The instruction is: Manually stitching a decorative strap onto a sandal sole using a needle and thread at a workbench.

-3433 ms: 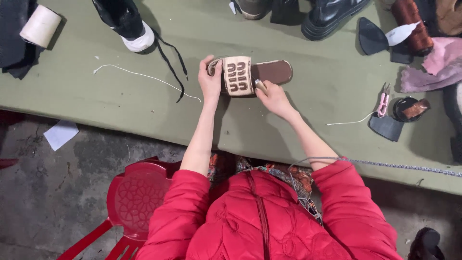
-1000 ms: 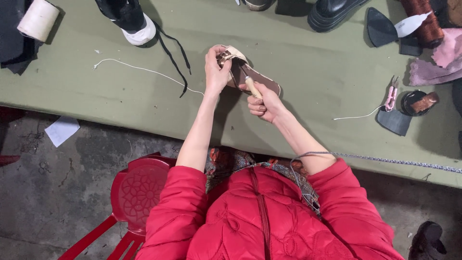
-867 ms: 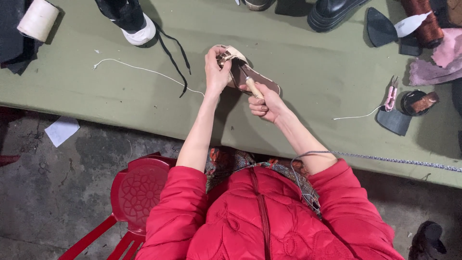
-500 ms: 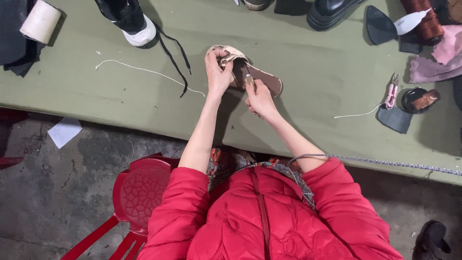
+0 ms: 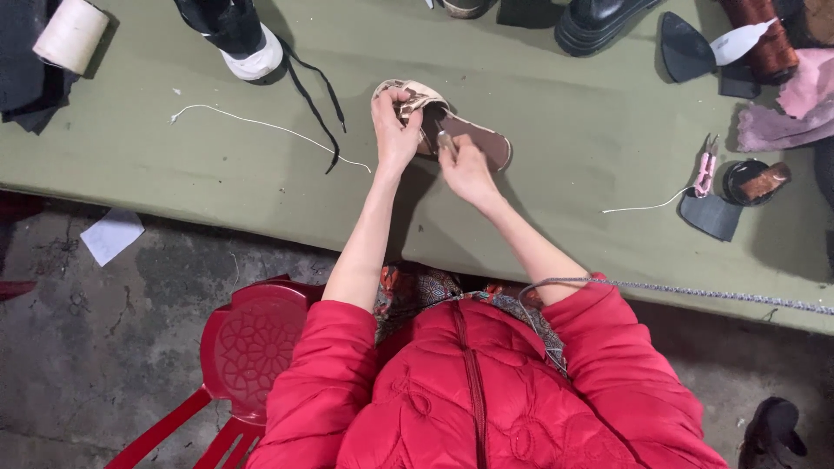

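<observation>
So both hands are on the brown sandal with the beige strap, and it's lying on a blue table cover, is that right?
Not quite. The head view shows the left hand and right hand on the brown sandal with the beige strap, but the table cover is olive green, not blue.

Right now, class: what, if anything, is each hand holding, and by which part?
The left hand grips the sandal by its beige strap end. The right hand touches the brown insole near the strap; whether its fingers hold anything cannot be told.

left hand: bare forearm stretched forward, fingers curled, grip closed
right hand: just beside left grip, fingers pinched
</observation>
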